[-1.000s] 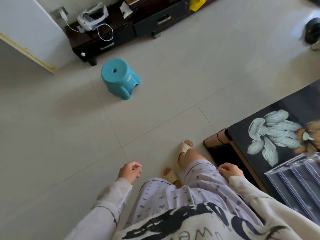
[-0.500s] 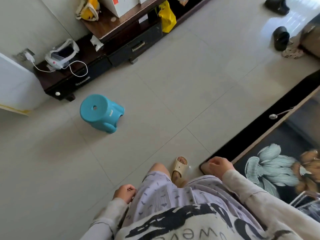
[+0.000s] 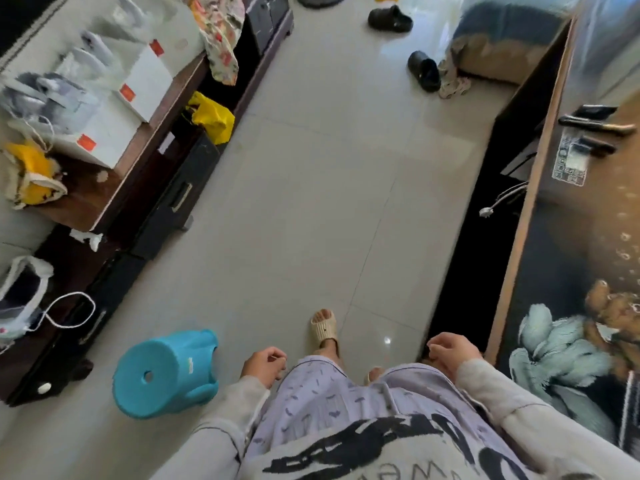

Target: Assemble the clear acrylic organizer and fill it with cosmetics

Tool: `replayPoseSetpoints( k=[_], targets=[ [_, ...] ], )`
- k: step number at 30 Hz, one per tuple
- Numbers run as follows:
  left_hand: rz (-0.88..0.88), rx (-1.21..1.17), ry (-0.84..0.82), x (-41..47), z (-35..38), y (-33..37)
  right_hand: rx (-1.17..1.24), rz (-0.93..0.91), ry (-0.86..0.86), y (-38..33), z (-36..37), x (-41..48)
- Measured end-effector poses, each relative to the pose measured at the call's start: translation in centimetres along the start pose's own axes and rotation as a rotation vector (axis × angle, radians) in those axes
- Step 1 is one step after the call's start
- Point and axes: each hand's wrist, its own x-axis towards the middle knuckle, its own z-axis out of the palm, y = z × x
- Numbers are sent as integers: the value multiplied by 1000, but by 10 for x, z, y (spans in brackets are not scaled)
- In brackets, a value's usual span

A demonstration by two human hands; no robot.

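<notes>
Neither the acrylic organizer nor any cosmetics show in this view. The left hand and the right hand hang near the body with fingers loosely curled, holding nothing, beside the near end of the dark floral desk on the right. Clear acrylic is likely light, stiff, slick and easily cracked, so panels are best taken by their edges with both hands.

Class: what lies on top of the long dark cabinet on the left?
On the cabinet: white boxes, a floral cloth, a cream bag holding something yellow. What the boxes and drawers hold is hidden.
</notes>
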Motion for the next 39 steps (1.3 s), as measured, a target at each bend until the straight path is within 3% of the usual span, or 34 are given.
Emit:
replayPoseSetpoints(
  k=[11, 18, 25, 28, 33, 39],
  targets=[
    [232, 201, -60, 85, -98, 186, 230, 236, 124, -48, -1, 14],
    [183, 288, -158, 120, -76, 244, 352, 294, 92, -87, -38, 72],
    [66, 497, -173, 146, -63, 311, 374, 226, 115, -151, -147, 142],
    [45, 429, -140, 156, -55, 355, 329, 175, 90, -173, -185, 165],
    [121, 338, -145, 180, -40, 431, 315, 149, 99, -195, -232, 191],
    [244, 513, -242, 211, -19, 539, 447, 242, 143, -203, -261, 215]
  ],
)
